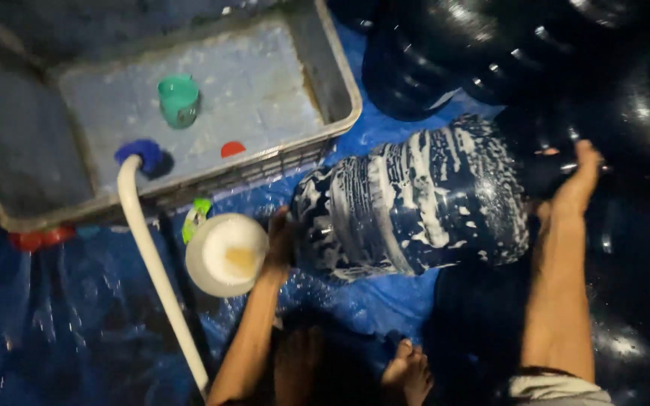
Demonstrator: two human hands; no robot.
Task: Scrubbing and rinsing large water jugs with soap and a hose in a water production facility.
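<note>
Foam covers the big dark blue water jug (415, 203), which lies on its side in the middle of the view, on the blue plastic sheet (370, 301). The left hand (280, 244) presses flat against the end of the jug at 9 o'clock, with open fingers. The right hand (577, 180) is at the other end, at 3 o'clock, and it touches the jug there; it looks stretched out, but I cannot tell if the fingers are closed around something, because this part is very dark. Just beside the left hand, at 9 o'clock from it, stands a white bowl (226, 254) with white foam and something yellow inside. At 11 o'clock from the jug is a grey plastic crate (332, 68) with water, and in it are a green cup (179, 99) and a small red cap (232, 149). A white hose (152, 263) goes over the crate edge and has a blue end. More dark jugs (445, 60) lie at 1 o'clock. A bare foot (409, 372) is at 6 o'clock.
</note>
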